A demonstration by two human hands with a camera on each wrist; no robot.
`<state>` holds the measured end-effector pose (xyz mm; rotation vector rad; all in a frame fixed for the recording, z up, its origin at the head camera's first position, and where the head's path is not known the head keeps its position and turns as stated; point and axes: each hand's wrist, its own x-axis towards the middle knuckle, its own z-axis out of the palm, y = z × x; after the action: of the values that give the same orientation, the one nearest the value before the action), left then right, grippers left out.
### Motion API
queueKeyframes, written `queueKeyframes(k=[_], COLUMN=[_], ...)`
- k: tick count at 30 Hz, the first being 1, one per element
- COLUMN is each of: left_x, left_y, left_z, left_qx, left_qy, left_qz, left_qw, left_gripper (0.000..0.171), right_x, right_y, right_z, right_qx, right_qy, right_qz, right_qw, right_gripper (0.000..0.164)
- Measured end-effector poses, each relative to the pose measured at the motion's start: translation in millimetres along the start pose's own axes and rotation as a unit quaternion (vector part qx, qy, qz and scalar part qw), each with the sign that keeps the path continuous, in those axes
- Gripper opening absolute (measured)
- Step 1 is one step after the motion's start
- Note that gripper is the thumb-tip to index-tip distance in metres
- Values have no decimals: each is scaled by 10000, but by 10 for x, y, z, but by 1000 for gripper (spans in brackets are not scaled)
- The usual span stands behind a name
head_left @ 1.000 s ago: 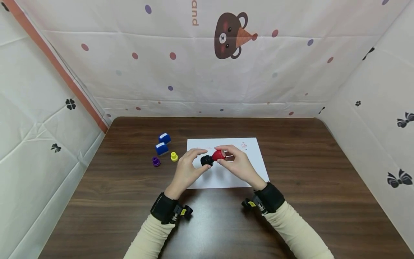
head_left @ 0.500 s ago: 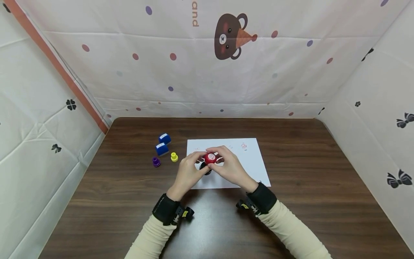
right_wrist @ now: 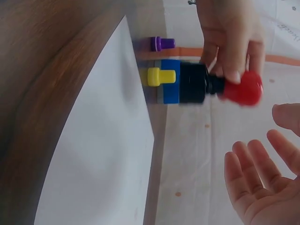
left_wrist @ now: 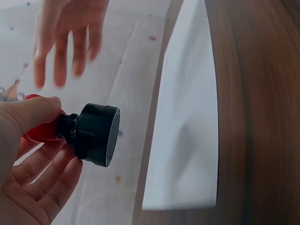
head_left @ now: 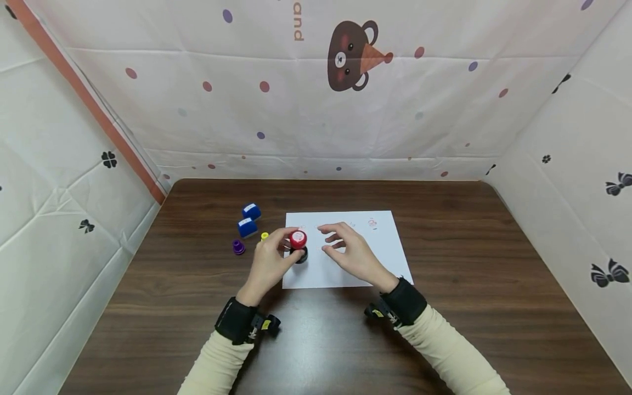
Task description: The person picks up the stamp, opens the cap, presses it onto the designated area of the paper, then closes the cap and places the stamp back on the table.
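Observation:
Thumb and fingers of my left hand (head_left: 267, 262) pinch the red knob of a stamp (head_left: 298, 239). Its wide black end points down above the left part of a white sheet of paper (head_left: 340, 269). The left wrist view shows the flat face of this black end (left_wrist: 98, 136) clear of the paper. My right hand (head_left: 357, 253) hovers over the paper to the right of the stamp, fingers parted and loosely bent, holding nothing. Small pink marks (head_left: 372, 223) show near the top edge of the paper.
Left of the paper stand a small purple stamp-like piece (head_left: 238, 247) and a yellow one (head_left: 264, 236), partly behind my left hand. Two blue blocks with white labels (head_left: 247, 227) lie just beyond them. Printed cloth (head_left: 296, 115) walls in the brown table (head_left: 444, 230).
The stamp first turned upright between both hands, red knob up. My right hand then let go of it, and my left hand carried it leftward.

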<state>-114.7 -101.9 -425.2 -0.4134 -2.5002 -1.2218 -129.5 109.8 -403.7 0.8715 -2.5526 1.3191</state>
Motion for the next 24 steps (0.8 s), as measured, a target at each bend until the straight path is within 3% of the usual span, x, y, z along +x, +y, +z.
queueKeyframes(k=[12, 24], left_x=[-106, -153], left_y=[-405, -623], left_z=[-401, -564], left_qx=[388, 655], left_qy=[208, 365], left_qz=[-531, -806], left_qw=[9976, 9939], left_gripper=[44, 44], right_x=[-111, -164], right_y=[157, 253], right_z=[-176, -269], right_qx=[-219, -359], right_qy=[81, -22], right_qz=[217, 399], right_qw=[9995, 9986], right_gripper=[40, 37])
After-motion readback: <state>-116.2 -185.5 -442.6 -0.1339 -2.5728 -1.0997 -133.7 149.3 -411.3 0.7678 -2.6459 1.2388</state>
